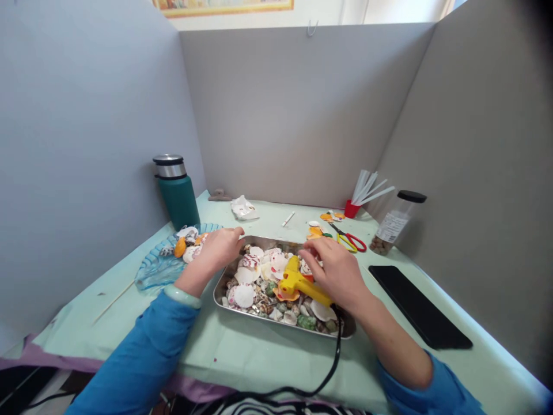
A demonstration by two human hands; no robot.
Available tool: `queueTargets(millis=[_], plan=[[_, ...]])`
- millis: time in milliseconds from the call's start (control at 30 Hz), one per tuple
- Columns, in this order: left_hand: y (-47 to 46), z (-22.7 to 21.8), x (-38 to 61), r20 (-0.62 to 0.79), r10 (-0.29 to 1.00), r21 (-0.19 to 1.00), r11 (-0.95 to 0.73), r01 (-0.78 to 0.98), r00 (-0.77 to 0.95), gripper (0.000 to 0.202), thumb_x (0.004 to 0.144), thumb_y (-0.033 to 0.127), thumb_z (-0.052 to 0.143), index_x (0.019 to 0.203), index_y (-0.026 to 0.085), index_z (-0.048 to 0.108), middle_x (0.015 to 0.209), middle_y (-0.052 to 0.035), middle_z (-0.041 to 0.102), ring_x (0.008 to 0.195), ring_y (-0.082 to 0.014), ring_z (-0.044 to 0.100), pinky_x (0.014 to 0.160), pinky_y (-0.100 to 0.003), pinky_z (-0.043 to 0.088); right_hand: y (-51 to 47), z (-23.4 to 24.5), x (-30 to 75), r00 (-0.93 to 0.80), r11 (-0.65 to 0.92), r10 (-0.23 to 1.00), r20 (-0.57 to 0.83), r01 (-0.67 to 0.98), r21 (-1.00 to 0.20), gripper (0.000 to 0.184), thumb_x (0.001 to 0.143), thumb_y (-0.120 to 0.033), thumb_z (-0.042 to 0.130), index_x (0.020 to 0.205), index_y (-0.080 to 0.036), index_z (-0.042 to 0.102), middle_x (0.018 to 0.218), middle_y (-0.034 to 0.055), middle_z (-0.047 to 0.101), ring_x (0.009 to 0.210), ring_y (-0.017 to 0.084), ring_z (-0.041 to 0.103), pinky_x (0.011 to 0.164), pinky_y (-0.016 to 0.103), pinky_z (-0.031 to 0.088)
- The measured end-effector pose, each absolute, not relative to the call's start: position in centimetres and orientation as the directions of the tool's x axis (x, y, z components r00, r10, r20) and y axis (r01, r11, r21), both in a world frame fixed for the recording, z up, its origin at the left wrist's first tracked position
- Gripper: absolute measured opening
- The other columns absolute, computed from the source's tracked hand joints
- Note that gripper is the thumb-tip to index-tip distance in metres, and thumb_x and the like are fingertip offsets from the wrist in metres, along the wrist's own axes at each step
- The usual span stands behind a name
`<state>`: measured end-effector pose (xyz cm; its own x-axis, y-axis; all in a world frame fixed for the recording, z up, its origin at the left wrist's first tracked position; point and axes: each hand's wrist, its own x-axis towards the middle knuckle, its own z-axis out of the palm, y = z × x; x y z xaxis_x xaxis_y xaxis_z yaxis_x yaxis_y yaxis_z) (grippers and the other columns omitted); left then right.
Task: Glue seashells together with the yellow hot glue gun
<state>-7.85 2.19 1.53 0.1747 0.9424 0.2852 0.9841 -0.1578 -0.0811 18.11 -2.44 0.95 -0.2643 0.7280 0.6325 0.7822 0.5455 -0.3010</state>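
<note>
If tugging cord over tray's near-R edge, may pull glue gun, atop shells inside, out. LH at L end: fingers tog.; RH above R side: thumb/fingers apart; can't tell re grip.

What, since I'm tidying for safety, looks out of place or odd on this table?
The yellow plastic glue gun lies across white and speckled shells in the shallow silver metal tray, its black cord crossing the near rim; that looks awkward for a corded tool. A crumpled white scrap farther back looks stray.
</note>
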Motion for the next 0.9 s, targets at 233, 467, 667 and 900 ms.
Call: queueTargets(millis=[233,467,667,900], plan=[[2.2,0.6,-7.4,0.177,0.968,-0.135,-0.153,0.979,0.176,0.034,0.086,0.027,0.034,0.109,0.012,0.054,0.080,-0.0168,0.066,0.075,-0.0270,0.064,0.063,-0.032,0.043,-4.2,-0.8,20.1,-0.461,0.574,0.788,0.408,0.789,-0.217,0.037,0.076,-0.050,0.061,0.100,-0.022,0.058,0.096,0.0074,0.059,0.089,0.022,0.052,0.075,0.034,0.038],[1.7,0.9,-7.0,0.138,0.981,-0.163,-0.112,0.980,0.135,0.033,0.079,0.017,0.036,0.107,0.010,0.052,0.081,-0.0189,0.066,0.077,-0.0294,0.064,0.062,-0.034,0.044,-1.7,-1.6,20.6,-0.319,0.584,0.722,0.614,0.756,-0.294,0.024,0.088,-0.037,0.048,0.082,-0.017,0.061,0.083,0.0060,0.060,0.083,0.019,0.051,0.077,0.033,0.036],[1.3,1.2,-6.9,0.112,0.983,-0.170,-0.123,0.978,0.143,0.034,0.077,0.013,0.034,0.105,0.008,0.051,0.079,-0.0194,0.066,0.076,-0.0290,0.064,0.059,-0.032,0.043,-1.4,-1.7,20.9,-0.194,0.550,0.760,0.621,0.701,-0.454,0.031,0.093,-0.033,0.038,0.078,-0.017,0.060,0.079,0.0050,0.060,0.080,0.016,0.052,0.075,0.029,0.038],[1.5,0.8,-7.1,0.119,0.982,-0.188,-0.122,0.975,0.145,0.032,0.079,0.015,0.035,0.105,0.010,0.053,0.079,-0.0179,0.066,0.077,-0.0296,0.064,0.060,-0.033,0.044,-0.2,-2.4,22.0,-0.051,0.445,0.764,0.643,0.763,-0.469,0.024,0.089,-0.032,0.043,0.085,-0.017,0.061,0.087,0.0067,0.061,0.082,0.018,0.054,0.076,0.030,0.040]])
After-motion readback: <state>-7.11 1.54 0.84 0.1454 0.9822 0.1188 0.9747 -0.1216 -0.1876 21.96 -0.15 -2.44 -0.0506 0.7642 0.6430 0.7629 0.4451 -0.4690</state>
